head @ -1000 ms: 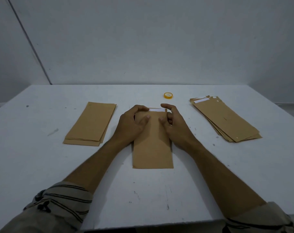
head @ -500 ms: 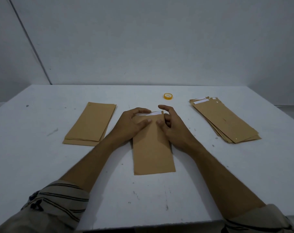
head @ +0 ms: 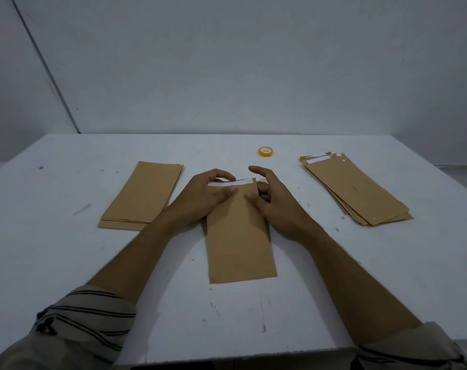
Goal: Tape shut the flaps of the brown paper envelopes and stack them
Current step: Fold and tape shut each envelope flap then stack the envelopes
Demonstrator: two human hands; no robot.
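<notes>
A brown paper envelope (head: pixel 240 236) lies lengthwise in the middle of the white table (head: pixel 66 263). Its flap at the far end is folded back and shows a white adhesive strip (head: pixel 240 182). My left hand (head: pixel 200 198) holds the top left corner, with its fingers curled over the flap and its thumb on the envelope's face. My right hand (head: pixel 277 204) is at the top right corner. Its thumb presses the face, its middle fingers curl against the flap's right edge and its index finger is lifted. A small yellow tape roll (head: pixel 266 151) sits beyond the hands.
A neat stack of brown envelopes (head: pixel 144 196) lies to the left. A looser, fanned pile of envelopes (head: pixel 355 190) with white strips showing lies to the right. The table's front edge runs close to my sleeves, and a grey wall stands behind.
The flap, which stood up between my fingers a second ago, now lies back with its white strip showing. The envelope has slid slightly toward me and turned a little.
</notes>
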